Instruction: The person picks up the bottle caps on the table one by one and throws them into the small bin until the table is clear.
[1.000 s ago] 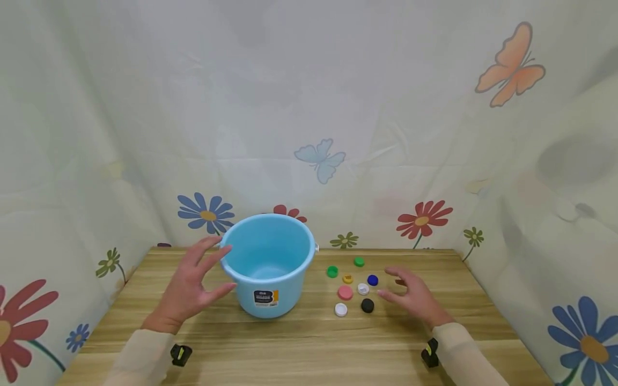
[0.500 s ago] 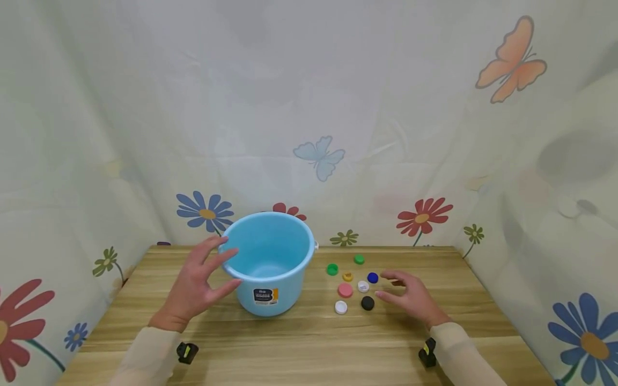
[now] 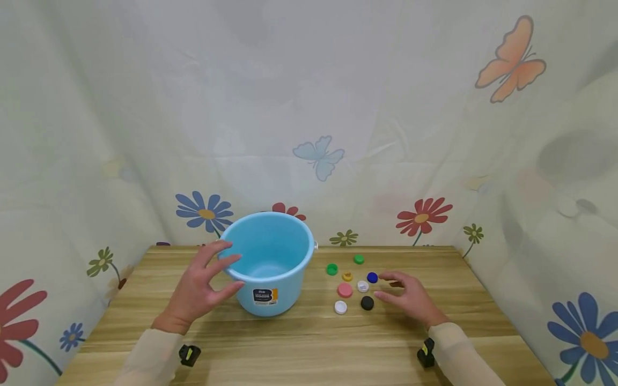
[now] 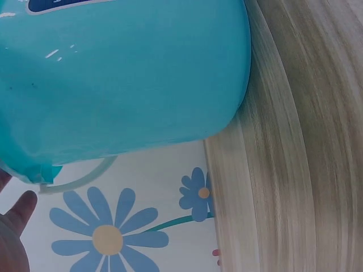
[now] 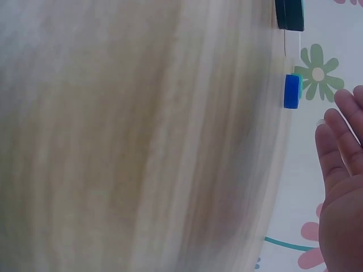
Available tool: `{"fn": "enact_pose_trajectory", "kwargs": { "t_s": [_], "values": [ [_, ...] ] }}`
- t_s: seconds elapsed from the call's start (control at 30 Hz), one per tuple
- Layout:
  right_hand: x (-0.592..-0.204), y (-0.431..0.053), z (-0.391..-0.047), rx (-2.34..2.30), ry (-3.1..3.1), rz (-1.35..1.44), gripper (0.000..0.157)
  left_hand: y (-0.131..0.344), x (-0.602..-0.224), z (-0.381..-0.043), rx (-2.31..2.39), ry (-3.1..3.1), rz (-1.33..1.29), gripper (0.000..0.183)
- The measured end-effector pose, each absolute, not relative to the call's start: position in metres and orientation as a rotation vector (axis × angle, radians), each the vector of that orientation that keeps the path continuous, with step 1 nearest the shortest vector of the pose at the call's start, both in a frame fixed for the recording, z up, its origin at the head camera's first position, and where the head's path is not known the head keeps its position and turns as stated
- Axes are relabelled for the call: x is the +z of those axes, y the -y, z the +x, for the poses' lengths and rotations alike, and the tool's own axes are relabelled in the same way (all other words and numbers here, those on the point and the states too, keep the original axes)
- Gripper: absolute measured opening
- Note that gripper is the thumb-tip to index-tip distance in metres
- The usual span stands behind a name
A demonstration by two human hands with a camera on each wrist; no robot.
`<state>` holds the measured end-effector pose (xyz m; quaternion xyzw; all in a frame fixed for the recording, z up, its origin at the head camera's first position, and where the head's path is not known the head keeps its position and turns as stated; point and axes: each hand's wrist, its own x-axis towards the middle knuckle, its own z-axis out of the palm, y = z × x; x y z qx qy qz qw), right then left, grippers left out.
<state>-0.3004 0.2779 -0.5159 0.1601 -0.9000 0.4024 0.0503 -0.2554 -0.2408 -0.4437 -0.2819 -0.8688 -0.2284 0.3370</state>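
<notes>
A light blue bucket stands upright on the table. At its left rim my left hand is held with fingers and thumb apart, holding nothing; whether it touches the rim I cannot tell. To the bucket's right lie several bottle caps: two green, a yellow cap, a blue cap, a pink cap, two white and a black cap. Just right of the blue and black caps hovers my right hand, thumb and fingers parted around nothing. In the right wrist view, its fingers look extended.
The wooden table meets a flower-printed curtain at the back and sides. A white bucket handle shows behind the bucket in the left wrist view. Small black devices sit under both wrists.
My left hand has shifted slightly right, closer over the bucket's rim. The right hand has drifted a little left toward the caps. Bucket and caps stay in place.
</notes>
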Motion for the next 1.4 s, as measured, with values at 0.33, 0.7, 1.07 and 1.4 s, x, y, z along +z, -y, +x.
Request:
{"fn": "enact_pose_trajectory", "kwargs": {
  "t_s": [0.33, 0.7, 1.07, 1.4],
  "values": [
    [-0.5161, -0.2783, -0.3012, 1.264, 2.729, 0.495, 0.061, 0.2386, -0.4459, -0.2541, -0.574, 2.266, -0.735, 0.06],
    [-0.5187, -0.2763, -0.3025, 1.259, 2.738, 0.498, 0.061, 0.2363, -0.4456, -0.2535, -0.573, 2.224, -0.757, 0.062],
    [-0.5207, -0.2743, -0.3039, 1.272, 2.727, 0.516, 0.058, 0.2358, -0.4461, -0.2527, -0.58, 2.207, -0.779, 0.045],
    [-0.5221, -0.2714, -0.3034, 1.31, 2.749, 0.514, 0.057, 0.2342, -0.4467, -0.2504, -0.601, 2.172, -0.781, 0.043]
  ]
}}
